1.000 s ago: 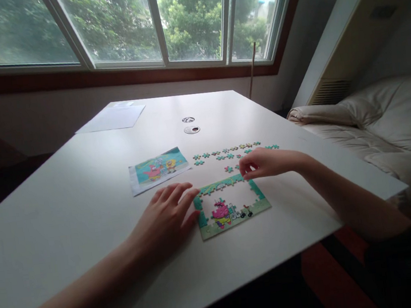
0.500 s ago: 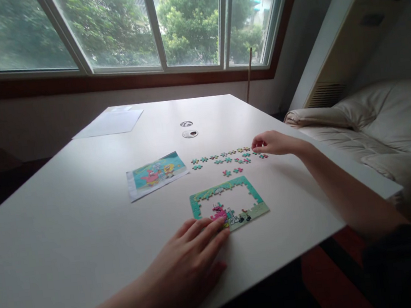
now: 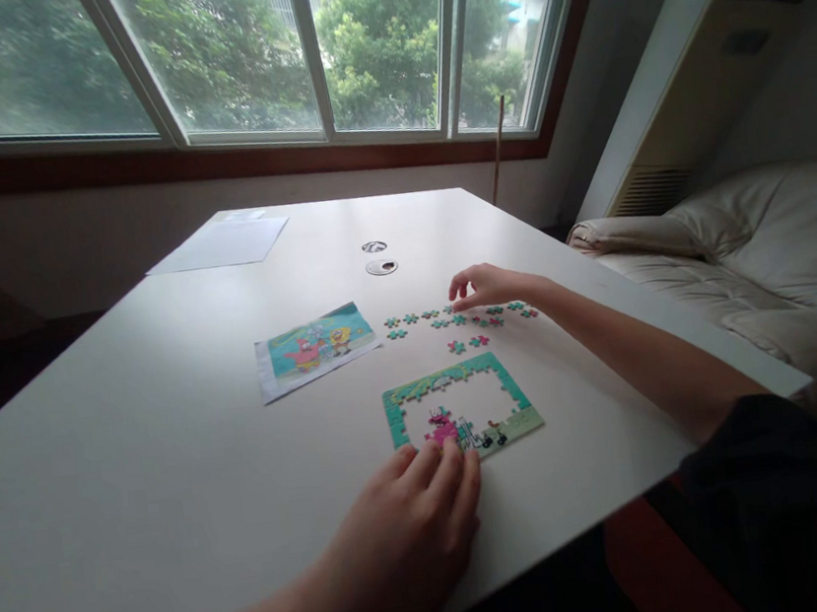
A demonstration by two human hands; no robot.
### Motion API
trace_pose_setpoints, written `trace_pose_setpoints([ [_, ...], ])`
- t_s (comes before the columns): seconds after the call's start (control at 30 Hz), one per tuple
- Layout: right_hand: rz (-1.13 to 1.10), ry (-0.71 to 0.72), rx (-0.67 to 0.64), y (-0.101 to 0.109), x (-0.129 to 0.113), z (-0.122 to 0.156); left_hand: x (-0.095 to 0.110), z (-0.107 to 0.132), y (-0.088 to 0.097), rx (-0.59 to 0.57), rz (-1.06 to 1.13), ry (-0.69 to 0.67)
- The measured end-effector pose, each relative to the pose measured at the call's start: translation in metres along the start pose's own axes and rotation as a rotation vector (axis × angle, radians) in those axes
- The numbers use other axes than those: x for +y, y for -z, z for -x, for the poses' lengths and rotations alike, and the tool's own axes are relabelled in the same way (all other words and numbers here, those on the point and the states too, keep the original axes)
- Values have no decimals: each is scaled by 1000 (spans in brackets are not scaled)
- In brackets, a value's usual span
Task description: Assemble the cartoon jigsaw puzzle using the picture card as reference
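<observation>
Head view: resting the left hand (image 3: 426,512), bent-fingered, on the near edge of the part-built puzzle (image 3: 442,429), flat on the table (image 3: 206,420), at seven o'clock, impossible to tell whether gripping; poising the right hand (image 3: 489,283), with digits parted, over loose pieces (image 3: 496,322) at twelve o'clock. Likely light, stiff, thin; best pinched by opposite edges, apt to split if lifted whole.

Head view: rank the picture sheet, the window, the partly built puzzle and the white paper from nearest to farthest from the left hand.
From the left hand:
1. Partly built puzzle: right at the fingertips, its near edge partly covered.
2. Picture sheet: farther up the table, left of the puzzle.
3. White paper: table's far left corner.
4. Window: beyond the table.
</observation>
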State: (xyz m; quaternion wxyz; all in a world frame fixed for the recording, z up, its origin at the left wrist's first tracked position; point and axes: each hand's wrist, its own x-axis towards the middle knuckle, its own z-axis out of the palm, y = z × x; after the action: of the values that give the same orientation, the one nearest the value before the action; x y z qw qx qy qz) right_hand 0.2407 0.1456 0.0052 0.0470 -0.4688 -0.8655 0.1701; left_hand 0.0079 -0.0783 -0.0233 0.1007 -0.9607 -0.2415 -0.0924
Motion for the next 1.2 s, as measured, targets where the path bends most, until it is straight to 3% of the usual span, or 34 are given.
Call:
trace_pose_setpoints([
  [0.2, -75, -120, -174, 1, 3, -16, 3, 0, -5, 12, -42, 108],
  [0.27, -106, -142, -180, 0, 5, -17, 2, 1, -6, 3, -35, 144],
  [0.4, -169, -25, -11, -3, 0, -8, 3, 2, -5, -13, -14, 170],
  [0.5, -324, 75, 74, -9, -17, 11, 3, 1, -5, -22, -7, 179],
  [0.7, -621, 218, -84, -30, -63, 57, 4, 1, -5, -50, 0, 190],
  [0.87, -549, 164, -77, -43, -81, 71, 6, 2, -2, -70, -10, 214],
  [1.07, -354, 152, 37, -47, -86, 70, 6, 2, -3, -69, -9, 219],
  [1.2, -305, 171, 39, -48, -87, 72, 6, 2, -4, -66, -6, 225],
])
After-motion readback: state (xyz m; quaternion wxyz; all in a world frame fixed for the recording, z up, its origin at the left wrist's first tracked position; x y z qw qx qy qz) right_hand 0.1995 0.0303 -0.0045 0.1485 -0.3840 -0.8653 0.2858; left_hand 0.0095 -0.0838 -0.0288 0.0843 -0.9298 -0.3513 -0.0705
